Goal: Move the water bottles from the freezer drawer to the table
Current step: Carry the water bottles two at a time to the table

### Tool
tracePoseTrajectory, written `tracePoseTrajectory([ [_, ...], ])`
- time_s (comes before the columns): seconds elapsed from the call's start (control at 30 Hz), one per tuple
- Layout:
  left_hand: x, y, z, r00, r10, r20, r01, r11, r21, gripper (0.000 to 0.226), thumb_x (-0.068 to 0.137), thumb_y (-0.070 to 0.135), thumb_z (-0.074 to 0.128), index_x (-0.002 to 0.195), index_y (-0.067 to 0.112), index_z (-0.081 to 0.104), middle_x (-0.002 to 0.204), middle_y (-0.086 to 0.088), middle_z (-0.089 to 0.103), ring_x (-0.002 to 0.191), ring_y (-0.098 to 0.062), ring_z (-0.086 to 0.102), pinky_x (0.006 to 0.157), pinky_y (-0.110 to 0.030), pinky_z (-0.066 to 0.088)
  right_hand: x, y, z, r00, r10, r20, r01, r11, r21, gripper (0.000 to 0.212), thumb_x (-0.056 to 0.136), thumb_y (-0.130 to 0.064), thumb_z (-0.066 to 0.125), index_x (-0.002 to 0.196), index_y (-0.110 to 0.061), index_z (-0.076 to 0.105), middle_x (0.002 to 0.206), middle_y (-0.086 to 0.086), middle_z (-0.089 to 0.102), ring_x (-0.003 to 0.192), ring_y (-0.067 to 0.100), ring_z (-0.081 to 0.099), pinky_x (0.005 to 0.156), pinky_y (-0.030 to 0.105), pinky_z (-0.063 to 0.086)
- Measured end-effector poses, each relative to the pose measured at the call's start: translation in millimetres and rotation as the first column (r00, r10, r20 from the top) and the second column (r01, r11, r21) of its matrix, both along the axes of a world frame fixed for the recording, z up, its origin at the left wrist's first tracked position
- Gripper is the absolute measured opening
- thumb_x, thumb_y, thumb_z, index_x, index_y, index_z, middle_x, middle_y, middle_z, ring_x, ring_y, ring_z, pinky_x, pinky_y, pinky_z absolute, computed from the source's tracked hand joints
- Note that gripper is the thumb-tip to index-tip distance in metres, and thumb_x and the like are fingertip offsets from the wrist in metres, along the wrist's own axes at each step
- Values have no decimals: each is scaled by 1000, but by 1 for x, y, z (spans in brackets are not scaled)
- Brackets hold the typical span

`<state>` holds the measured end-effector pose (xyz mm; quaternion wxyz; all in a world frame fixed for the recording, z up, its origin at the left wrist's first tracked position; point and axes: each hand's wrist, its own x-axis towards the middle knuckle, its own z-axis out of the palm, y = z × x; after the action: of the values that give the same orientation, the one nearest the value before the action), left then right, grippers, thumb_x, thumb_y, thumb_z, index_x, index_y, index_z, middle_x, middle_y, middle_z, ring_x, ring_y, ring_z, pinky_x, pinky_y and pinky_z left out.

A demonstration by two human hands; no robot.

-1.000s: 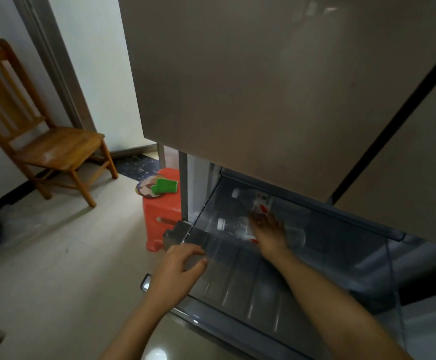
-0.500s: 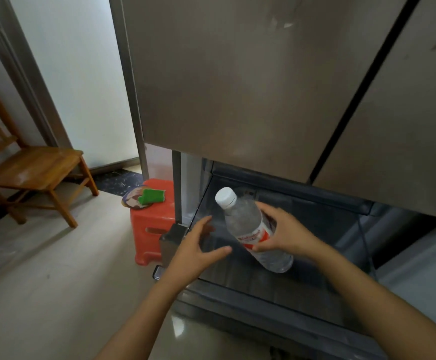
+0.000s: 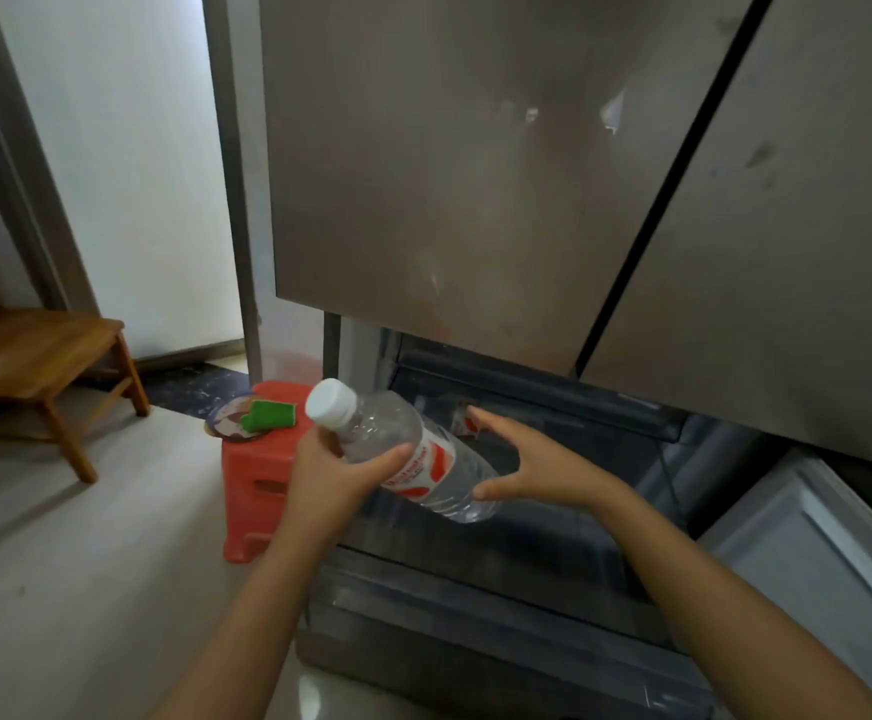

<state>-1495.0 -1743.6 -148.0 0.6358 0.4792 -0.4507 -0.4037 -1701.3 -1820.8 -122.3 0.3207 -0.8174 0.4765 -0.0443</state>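
Note:
A clear water bottle (image 3: 403, 452) with a white cap and a red-and-white label hangs tilted above the open freezer drawer (image 3: 475, 636), cap up and to the left. My left hand (image 3: 330, 475) grips it near the neck, thumb across the front. Beside the bottle's lower end, my right hand (image 3: 532, 467) has its fingers spread and holds nothing. A second bottle (image 3: 462, 423) lies deep in the drawer; only a bit of its red-and-white label shows behind my right hand.
The closed fridge doors (image 3: 501, 189) rise above the drawer. A red plastic stool (image 3: 257, 480) with a green sponge (image 3: 267, 414) on a round plate stands left of the drawer. A wooden chair (image 3: 28, 356) stands at far left. A grey panel (image 3: 828, 563) is at right.
My right hand lifted the bottle out of the drawer, then passed it to my left hand, which left the drawer's edge. My right hand has let go.

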Motion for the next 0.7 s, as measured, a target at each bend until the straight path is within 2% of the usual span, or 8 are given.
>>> tracePoseTrajectory([
  [0.1, 26, 8, 2, 992, 118, -53, -117, 993, 6, 34, 68, 8, 70, 95, 24, 57, 94, 8, 62, 85, -7, 61, 65, -17, 56, -14, -19, -31, 990, -104, -95, 104, 995, -13, 74, 83, -40, 64, 144, -21, 28, 151, 2, 27, 139, 20, 24, 113, 33, 22],
  [0.2, 46, 18, -2, 958, 243, -153, -240, 970, 37, 36, 69, 14, 68, 102, 22, 56, 100, 1, 63, 92, -16, 63, 75, -37, 55, -12, -41, -59, 967, -140, -213, 139, 990, -17, 72, 86, -41, 61, 144, -15, 28, 150, 9, 29, 137, 24, 29, 111, 32, 24],
  [0.27, 54, 25, -4, 929, 314, -194, -308, 949, 63, 30, 75, 11, 65, 99, 25, 56, 100, 0, 63, 93, -20, 63, 78, -42, 54, -2, -57, -72, 962, -145, -229, 139, 989, -43, 70, 87, -36, 61, 143, -12, 28, 148, 10, 33, 134, 26, 34, 107, 30, 29],
  [0.37, 58, 30, -10, 913, 349, -213, -339, 937, 86, 33, 72, 14, 67, 104, 20, 57, 100, -2, 65, 89, -19, 66, 74, -38, 58, 13, -77, -92, 945, -174, -278, 147, 983, -113, 73, 87, -33, 61, 145, -14, 22, 146, 12, 35, 130, 29, 38, 104, 32, 34],
  [0.5, 50, 27, -21, 898, 378, -227, -356, 925, 130, 25, 72, 8, 66, 91, 24, 59, 83, 3, 70, 70, -11, 70, 59, -25, 58, 24, -105, -118, 889, -192, -416, 108, 970, -217, 74, 87, -35, 58, 146, -19, 17, 146, 12, 32, 130, 31, 35, 103, 40, 37],
  [0.57, 44, 21, -26, 905, 362, -225, -335, 930, 148, 26, 72, 4, 66, 89, 22, 59, 73, 7, 72, 68, -9, 70, 54, -22, 56, 25, -120, -129, 844, -190, -501, 63, 964, -259, 72, 89, -35, 54, 147, -20, 15, 149, 12, 26, 134, 31, 29, 106, 44, 33],
  [0.63, 37, 16, -30, 918, 327, -225, -295, 941, 166, 27, 70, 4, 69, 89, 20, 59, 71, 12, 73, 68, -9, 70, 55, -22, 56, 26, -133, -138, 797, -178, -577, 13, 960, -278, 66, 93, -28, 47, 147, -21, 9, 153, 12, 17, 139, 32, 20, 111, 47, 22],
  [0.7, 33, 10, -35, 921, 324, -215, -287, 940, 186, 41, 55, 10, 81, 90, 18, 61, 75, 11, 73, 70, -11, 70, 57, -22, 57, 29, -147, -148, 772, -165, -614, -23, 958, -286, 63, 97, -22, 38, 148, -25, 2, 156, 11, 5, 142, 31, 9, 114, 46, 12],
])
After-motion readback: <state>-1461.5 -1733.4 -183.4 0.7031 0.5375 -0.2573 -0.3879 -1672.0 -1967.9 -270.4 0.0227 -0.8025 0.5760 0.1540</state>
